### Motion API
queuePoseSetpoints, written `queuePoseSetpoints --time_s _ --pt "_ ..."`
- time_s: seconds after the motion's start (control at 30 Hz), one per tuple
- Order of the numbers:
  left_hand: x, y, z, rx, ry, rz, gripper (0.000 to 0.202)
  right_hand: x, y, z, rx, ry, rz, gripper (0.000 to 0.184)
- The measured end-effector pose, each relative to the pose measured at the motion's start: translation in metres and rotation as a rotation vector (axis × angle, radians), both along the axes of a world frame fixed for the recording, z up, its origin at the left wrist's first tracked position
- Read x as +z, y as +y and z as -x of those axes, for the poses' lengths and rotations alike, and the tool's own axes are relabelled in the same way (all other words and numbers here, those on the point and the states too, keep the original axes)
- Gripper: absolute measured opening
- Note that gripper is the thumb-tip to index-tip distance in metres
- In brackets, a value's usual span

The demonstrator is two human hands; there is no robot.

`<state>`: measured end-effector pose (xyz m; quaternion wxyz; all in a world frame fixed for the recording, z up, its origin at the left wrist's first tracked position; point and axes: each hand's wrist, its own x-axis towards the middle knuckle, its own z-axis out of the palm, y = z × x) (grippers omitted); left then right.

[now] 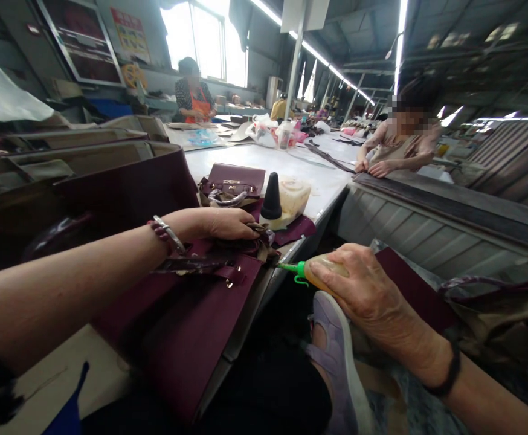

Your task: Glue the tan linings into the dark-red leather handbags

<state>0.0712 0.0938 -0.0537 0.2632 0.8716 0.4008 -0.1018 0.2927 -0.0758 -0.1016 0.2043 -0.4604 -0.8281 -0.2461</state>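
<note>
My right hand [359, 278] is wrapped round a squeeze bottle [325, 272] of amber liquid, with a green nozzle [293, 267] pointing left at the edge of a burgundy handbag [191, 314]. The bag lies tilted across my lap and the table edge, its strap and gold fittings showing. Over its top, my left hand [234, 225] pinches a fold of brownish lining fabric [259, 228]; the fingertips are partly hidden. Just beyond that hand stand a black cone-shaped cap [272, 196] and a yellowish plastic container [293, 202].
Another burgundy bag [237, 176] sits on the white table [255, 156], and open bag bodies [83, 142] line the left. At right, a co-worker [400, 142] handles dark material on a ridged bench. Burgundy pieces lie low on the right. My raised shoe [339, 356] is below the bottle.
</note>
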Motion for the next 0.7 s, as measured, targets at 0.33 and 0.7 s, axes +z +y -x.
queuePoseSetpoints --time_s 0.33,0.7 --pt "0.001 -0.0018 -0.0028 -0.001 -0.007 -0.01 0.035 -0.0033 0.0009 0.0021 -0.017 -0.061 0.031 0.022" --pt "-0.0018 0.0011 -0.0002 0.001 -0.015 0.021 0.035 -0.0056 0.0019 0.0027 -0.008 -0.066 0.012 0.023"
